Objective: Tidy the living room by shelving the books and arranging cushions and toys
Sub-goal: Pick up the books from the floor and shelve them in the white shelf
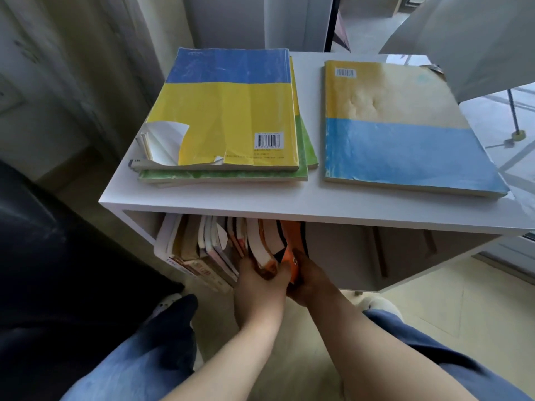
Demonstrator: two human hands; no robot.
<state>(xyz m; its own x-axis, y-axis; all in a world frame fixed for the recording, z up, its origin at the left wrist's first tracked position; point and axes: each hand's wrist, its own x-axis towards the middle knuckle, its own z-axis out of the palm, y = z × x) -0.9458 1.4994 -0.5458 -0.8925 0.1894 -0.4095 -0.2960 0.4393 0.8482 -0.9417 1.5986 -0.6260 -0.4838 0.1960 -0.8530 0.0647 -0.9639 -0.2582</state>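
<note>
A low white shelf unit (202,205) stands in front of me. Under its top, several books (199,250) stand in a leaning row. At the right end of that row is an orange book (292,244). My left hand (259,285) grips the lower edges of the books beside it. My right hand (311,280) holds the orange book from the right. On the shelf top lie a blue and yellow book (231,111) over a green one (220,175), and to the right a tan and light blue book (396,128).
A dark sofa or cushion (58,270) fills the left. Curtains (86,68) hang behind the shelf. A white lampshade (474,39) overhangs the shelf's right back corner. The right half of the shelf's compartment (376,253) holds no books. My knees in blue jeans (139,357) are below.
</note>
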